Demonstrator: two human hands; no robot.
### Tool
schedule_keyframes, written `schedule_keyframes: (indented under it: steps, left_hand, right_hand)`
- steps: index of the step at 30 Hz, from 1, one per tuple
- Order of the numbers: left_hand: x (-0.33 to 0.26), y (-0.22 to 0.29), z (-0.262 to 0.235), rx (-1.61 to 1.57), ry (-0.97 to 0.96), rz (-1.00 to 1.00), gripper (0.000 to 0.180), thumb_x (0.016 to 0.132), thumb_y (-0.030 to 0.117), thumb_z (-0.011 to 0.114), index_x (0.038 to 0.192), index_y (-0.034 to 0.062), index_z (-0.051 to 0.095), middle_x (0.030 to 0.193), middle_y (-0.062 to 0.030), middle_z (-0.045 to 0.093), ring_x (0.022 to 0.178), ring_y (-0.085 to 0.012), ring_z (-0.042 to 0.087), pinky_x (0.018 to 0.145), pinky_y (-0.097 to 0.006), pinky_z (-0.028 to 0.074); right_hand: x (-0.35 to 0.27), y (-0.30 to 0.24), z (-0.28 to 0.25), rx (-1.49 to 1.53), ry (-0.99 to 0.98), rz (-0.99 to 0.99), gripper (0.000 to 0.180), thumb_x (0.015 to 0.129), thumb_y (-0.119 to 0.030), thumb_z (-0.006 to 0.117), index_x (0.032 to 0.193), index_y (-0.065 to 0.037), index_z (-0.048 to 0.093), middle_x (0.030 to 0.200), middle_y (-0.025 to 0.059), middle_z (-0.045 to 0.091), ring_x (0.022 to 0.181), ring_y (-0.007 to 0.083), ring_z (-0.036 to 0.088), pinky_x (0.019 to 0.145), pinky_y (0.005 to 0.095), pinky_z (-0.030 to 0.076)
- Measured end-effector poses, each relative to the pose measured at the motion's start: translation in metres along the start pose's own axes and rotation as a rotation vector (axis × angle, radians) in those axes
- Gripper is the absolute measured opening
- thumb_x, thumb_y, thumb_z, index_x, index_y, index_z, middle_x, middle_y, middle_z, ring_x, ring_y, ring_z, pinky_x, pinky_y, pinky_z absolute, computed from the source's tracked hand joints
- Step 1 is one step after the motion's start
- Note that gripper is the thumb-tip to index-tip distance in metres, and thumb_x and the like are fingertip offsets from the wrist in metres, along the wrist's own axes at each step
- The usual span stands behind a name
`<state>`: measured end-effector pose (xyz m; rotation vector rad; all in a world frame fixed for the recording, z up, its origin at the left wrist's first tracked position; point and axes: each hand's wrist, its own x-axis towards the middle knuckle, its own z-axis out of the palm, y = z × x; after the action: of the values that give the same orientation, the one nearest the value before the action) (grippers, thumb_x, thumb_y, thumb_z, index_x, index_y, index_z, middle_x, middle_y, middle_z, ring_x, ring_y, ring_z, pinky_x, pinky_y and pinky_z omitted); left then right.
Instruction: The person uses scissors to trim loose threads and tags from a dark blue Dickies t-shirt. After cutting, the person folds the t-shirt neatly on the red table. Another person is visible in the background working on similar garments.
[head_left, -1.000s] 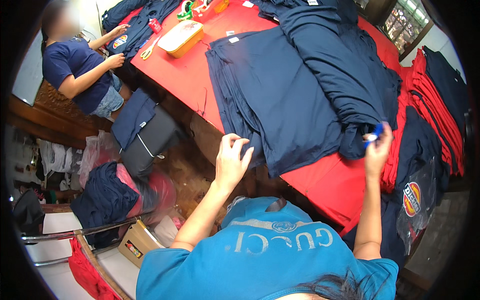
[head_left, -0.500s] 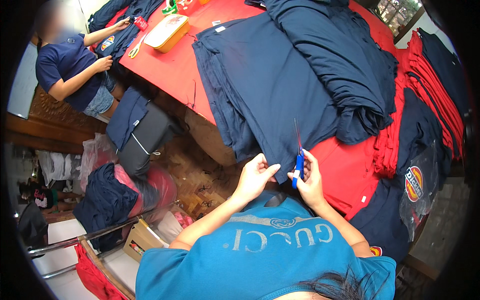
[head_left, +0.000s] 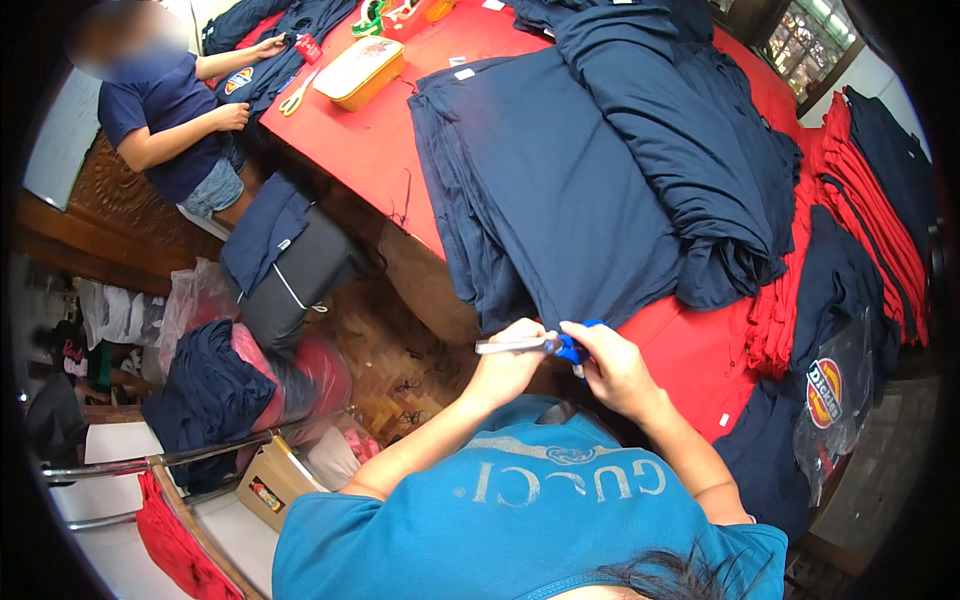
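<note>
Blue-handled scissors (head_left: 571, 350) are gripped in my right hand (head_left: 622, 375), their pale blades pointing left across my left hand (head_left: 508, 362). My left hand is closed at the near corner of a navy fabric stack (head_left: 590, 190), pinching its edge; the blades partly cover the fingers. The stack lies in layers on the red-topped table, its near corner hanging at the edge in front of my body. A thick folded roll of navy cloth (head_left: 680, 150) rests over its right part.
Red and navy garments (head_left: 870, 230) are piled at right, beside a clear plastic bag (head_left: 840, 390). A yellow-sided container (head_left: 362, 75) and yellow-handled scissors (head_left: 295, 97) sit on the red table (head_left: 340, 150). At far left a co-worker (head_left: 165, 120) handles navy cloth. A black chair (head_left: 300, 265) stands left.
The scissors have swung from pointing away from me to pointing left, over my left hand. My right hand has turned with them. The whole view has shifted slightly.
</note>
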<state>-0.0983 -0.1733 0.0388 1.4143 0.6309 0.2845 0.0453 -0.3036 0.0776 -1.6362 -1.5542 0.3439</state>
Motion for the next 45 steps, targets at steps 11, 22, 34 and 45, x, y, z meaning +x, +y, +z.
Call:
schedule_keyframes:
  steps: [11, 22, 34, 45]
  left_hand:
    - [0.021, -0.021, -0.028, 0.799, 0.387, 0.327, 0.031, 0.087, 0.015, 0.067, 0.115, 0.0021, 0.061, 0.108, -0.0125, 0.060, 0.087, -0.0233, 0.064, 0.076, -0.035, 0.052]
    - [0.038, -0.037, 0.005, 0.870, 0.243, 0.424, 0.035, 0.081, 0.030, 0.076, 0.093, -0.0001, 0.063, 0.091, -0.0112, 0.063, 0.073, -0.0236, 0.065, 0.067, -0.036, 0.052]
    - [0.000, -0.013, -0.033, -0.106, -0.457, -0.253, 0.022, 0.093, 0.025, 0.066, 0.093, 0.0033, 0.068, 0.077, -0.0001, 0.064, 0.071, -0.0079, 0.058, 0.067, -0.025, 0.048]
    - [0.001, -0.018, -0.023, 0.361, 0.161, -0.089, 0.028, 0.093, 0.027, 0.064, 0.096, -0.0012, 0.065, 0.075, -0.0066, 0.066, 0.074, -0.0119, 0.066, 0.066, -0.028, 0.052]
  right_hand:
    - [0.022, 0.169, -0.234, 1.171, 1.263, 0.127, 0.014, 0.093, -0.006, 0.061, 0.105, 0.000, 0.061, 0.091, 0.0054, 0.064, 0.082, 0.0159, 0.059, 0.081, 0.0321, 0.048]
    - [-0.103, 0.111, -0.136, 0.545, 1.169, 0.348, 0.043, 0.092, -0.001, 0.060, 0.132, 0.000, 0.043, 0.096, 0.0114, 0.059, 0.084, 0.0210, 0.064, 0.076, 0.0329, 0.056]
    - [-0.046, 0.037, 0.006, 0.824, 0.374, 0.717, 0.056, 0.091, -0.002, 0.057, 0.142, 0.002, 0.035, 0.108, 0.0098, 0.057, 0.093, 0.0141, 0.061, 0.079, 0.0281, 0.054]
    - [-0.058, 0.035, 0.024, 0.610, 0.280, 0.761, 0.055, 0.090, -0.001, 0.052, 0.142, 0.004, 0.037, 0.111, 0.0112, 0.061, 0.096, 0.0120, 0.062, 0.082, 0.0252, 0.049]
